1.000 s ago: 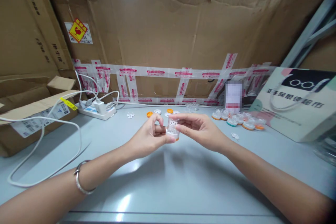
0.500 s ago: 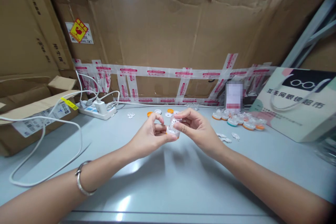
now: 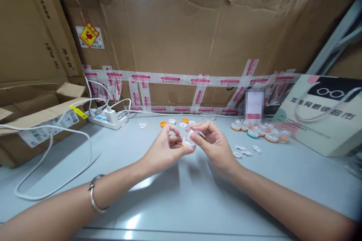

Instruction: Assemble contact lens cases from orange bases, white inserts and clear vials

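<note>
Held up over the table is a small plastic assembly point(image 3: 189, 139) with a round white base, a trace of orange at its edge, and a clear upper part. My left hand point(image 3: 165, 147) grips the base between thumb and fingers. At the top, my right hand point(image 3: 216, 143) is closed with thumb and index finger on the clear part, hiding some of it. Several flat white cut-out pieces point(image 3: 246, 153) lie to the right of my right hand. Beyond the hands are white rings point(image 3: 171, 121) and orange rings point(image 3: 185, 120).
Finished-looking clear-topped assemblies point(image 3: 271, 134) cluster at the right, before a paper bag point(image 3: 316, 116) and a blurred-out upright card point(image 3: 254, 103). A power strip point(image 3: 109, 121) with white cables and an open cardboard box point(image 3: 42, 120) stand left. A large carton point(image 3: 169, 41) walls the back.
The view has shifted slightly, so everything sits a little further right and lower. The assembly tilts somewhat differently between my hands; both keep their grip.
</note>
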The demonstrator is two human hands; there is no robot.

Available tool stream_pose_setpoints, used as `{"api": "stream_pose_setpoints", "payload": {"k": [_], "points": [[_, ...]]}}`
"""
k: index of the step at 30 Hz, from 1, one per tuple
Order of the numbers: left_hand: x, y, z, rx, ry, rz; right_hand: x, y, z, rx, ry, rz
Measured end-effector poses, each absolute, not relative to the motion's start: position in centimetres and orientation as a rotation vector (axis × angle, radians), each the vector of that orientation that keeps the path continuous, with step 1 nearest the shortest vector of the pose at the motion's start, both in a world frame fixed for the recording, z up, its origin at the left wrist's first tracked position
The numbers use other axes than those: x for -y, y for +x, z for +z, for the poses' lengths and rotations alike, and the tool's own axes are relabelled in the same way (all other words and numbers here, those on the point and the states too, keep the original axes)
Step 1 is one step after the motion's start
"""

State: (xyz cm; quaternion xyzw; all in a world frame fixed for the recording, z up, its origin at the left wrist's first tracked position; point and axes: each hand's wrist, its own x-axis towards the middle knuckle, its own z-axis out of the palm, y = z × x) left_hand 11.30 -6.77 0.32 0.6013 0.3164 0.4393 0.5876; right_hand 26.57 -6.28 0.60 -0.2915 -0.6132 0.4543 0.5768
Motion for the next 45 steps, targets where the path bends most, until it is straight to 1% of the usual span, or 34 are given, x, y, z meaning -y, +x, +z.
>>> {"api": "stream_pose_setpoints", "payload": {"k": [3, 7, 11, 13, 18, 21, 30, 37, 45], "points": [[7.0, 11.5, 0.3, -0.743, 1.393, 1.018, 6.3, 26.5, 0.5, 1.448, -0.724, 0.953], [6.7, 11.3, 0.7, -0.708, 1.343, 1.095, 6.4, 26.7, 0.5, 1.403, -0.630, 1.052], [6.1, 10.8, 1.1, -0.669, 1.391, 1.141, 6.2, 26.5, 0.1, 1.213, -0.701, 1.114], [6.1, 10.7, 1.2, -0.660, 1.424, 1.145, 6.3, 26.2, -0.3, 1.187, -0.738, 1.206], [6.3, 10.7, 1.1, -0.720, 1.460, 1.151, 6.8, 25.5, -0.8, 1.197, -0.668, 1.588], [6.2, 10.6, 0.9, -0.733, 1.443, 1.132, 6.9, 25.5, -0.8, 1.183, -0.642, 1.675], [6.0, 10.6, 0.6, -0.602, 1.379, 1.063, 6.8, 25.3, -1.2, 1.114, -0.572, 1.717], [6.2, 10.6, 0.7, -0.586, 1.347, 1.049, 6.7, 25.6, -1.3, 1.136, -0.546, 1.764], [6.2, 10.6, 0.7, -0.645, 1.378, 1.092, 6.7, 25.4, -1.0, 1.003, -0.591, 1.732]]}}
